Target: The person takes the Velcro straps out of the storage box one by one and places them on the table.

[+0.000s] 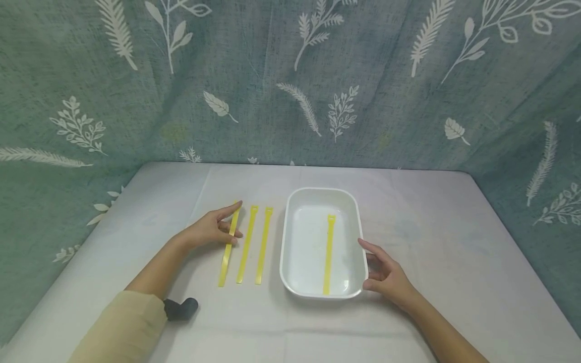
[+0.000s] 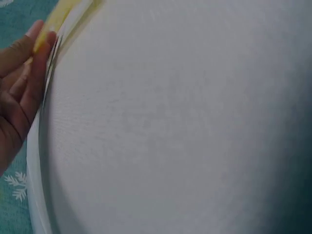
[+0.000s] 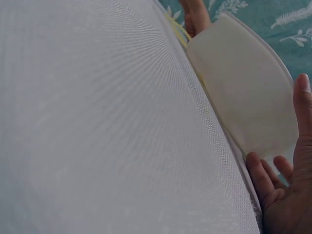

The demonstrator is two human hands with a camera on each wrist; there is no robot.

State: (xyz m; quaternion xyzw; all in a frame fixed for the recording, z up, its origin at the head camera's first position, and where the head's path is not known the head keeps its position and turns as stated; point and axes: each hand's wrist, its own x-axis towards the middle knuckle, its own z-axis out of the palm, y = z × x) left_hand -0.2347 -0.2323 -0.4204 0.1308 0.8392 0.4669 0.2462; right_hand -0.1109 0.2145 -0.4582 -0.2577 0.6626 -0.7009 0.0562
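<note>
My left hand [image 1: 206, 231] pinches the leftmost yellow slotted cable strap [image 1: 225, 263], which slants on the white table. Its fingertips also close round yellow material in the left wrist view. To the right, two matching straps, one nearer [image 1: 246, 247] and one farther [image 1: 264, 247], lie side by side with their slotted heads toward the back. Another yellow strap [image 1: 329, 254] lies lengthwise inside the white rectangular tray [image 1: 282, 244]. Fingers spread, my right hand [image 1: 392, 280] rests against the tray's right side, its index fingertip at the rim and thumb near the front right corner.
A white cloth [image 1: 436, 242] covers the table. Green-blue leaf-patterned fabric [image 1: 254, 65] hangs behind and beside it. Below the left forearm, next to the beige sleeve [image 1: 127, 322], is a dark rounded object [image 1: 182, 309].
</note>
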